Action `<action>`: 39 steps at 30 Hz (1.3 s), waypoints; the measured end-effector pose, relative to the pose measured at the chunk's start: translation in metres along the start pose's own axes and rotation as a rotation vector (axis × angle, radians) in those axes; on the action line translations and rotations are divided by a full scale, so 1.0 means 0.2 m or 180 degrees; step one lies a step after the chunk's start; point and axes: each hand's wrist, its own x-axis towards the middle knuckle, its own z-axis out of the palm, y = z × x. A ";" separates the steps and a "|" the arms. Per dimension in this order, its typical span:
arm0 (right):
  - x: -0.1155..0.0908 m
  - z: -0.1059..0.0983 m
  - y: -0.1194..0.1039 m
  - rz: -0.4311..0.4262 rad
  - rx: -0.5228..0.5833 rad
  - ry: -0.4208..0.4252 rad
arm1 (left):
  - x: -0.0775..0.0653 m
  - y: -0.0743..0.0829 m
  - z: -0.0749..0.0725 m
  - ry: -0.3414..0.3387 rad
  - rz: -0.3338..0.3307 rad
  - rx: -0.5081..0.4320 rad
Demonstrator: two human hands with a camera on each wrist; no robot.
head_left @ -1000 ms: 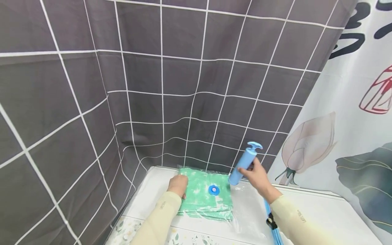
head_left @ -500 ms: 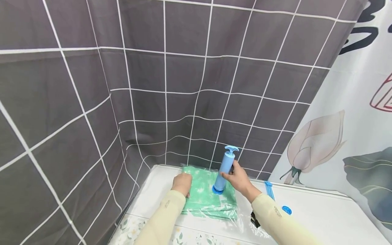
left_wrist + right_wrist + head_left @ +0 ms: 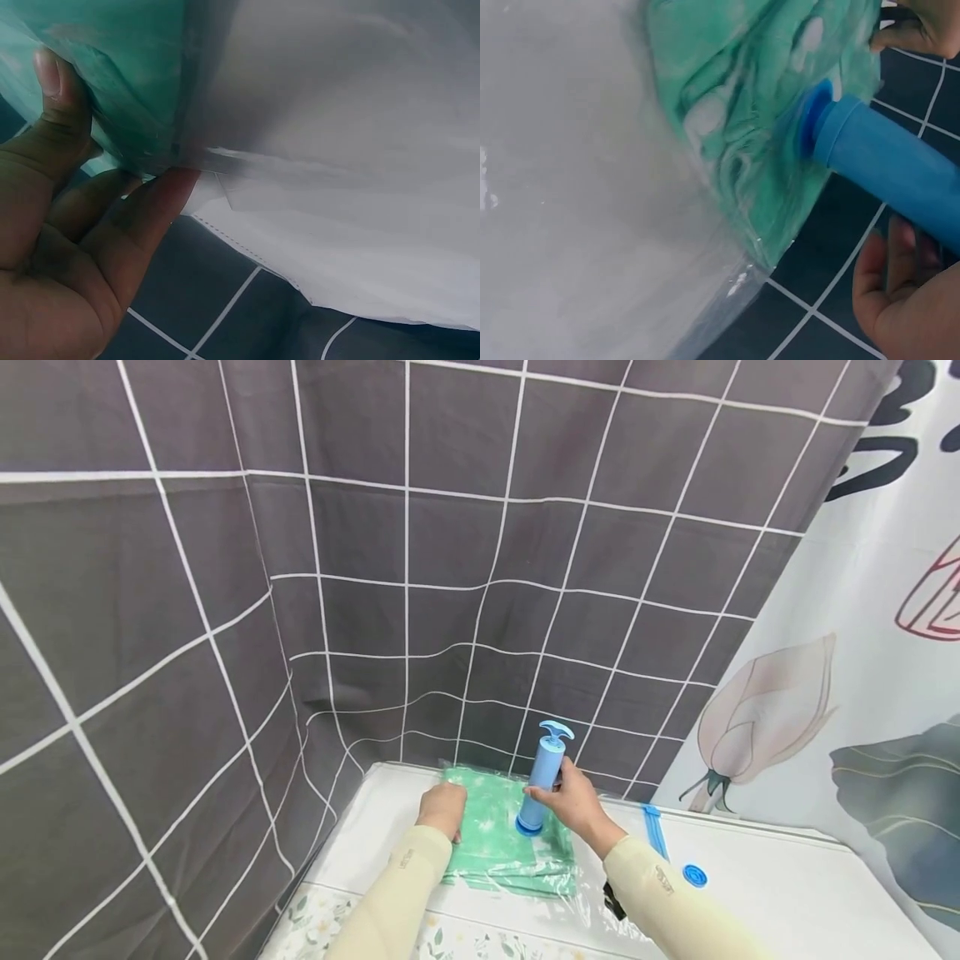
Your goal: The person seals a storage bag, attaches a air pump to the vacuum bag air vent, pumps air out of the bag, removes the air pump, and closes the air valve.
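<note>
A clear vacuum storage bag (image 3: 487,847) with folded green, white-patterned cloth inside lies on the white surface. My left hand (image 3: 441,808) grips its left edge; in the left wrist view the thumb (image 3: 64,97) lies on top and the fingers reach beneath. A light-blue hand pump (image 3: 542,781) stands slightly tilted on the bag's round blue valve (image 3: 528,829). Around the pump's barrel, my right hand (image 3: 579,802) curls its fingers and thumb. The T-shaped handle (image 3: 557,728) sticks up above that hand, pushed close to the barrel. Most of the valve is hidden under the pump's base.
To the right lie a round blue cap (image 3: 694,875) and a blue strip (image 3: 654,831). A small black object (image 3: 613,900) is partly behind the right sleeve. Dark grid-patterned cloth (image 3: 450,627) hangs behind and at left. Floral fabric (image 3: 465,939) covers the near edge.
The pump has moved left and down from beside the bag onto the valve, held in my right hand. In the last half second it shifts only slightly. My left hand stays at the bag's edge.
</note>
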 end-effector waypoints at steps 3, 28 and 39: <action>-0.01 -0.02 -0.02 -0.0002 0.0104 -0.0114 | 0.02 -0.01 0.04 0.0017 0.0018 0.0012; 0.03 -0.15 -0.11 0.0170 -0.0029 0.0080 | -0.12 0.06 -0.15 0.0006 -0.0034 -0.0137; 0.04 -0.28 -0.12 -0.0269 0.0730 -0.0835 | -0.27 0.13 -0.31 0.0065 -0.0090 -0.0145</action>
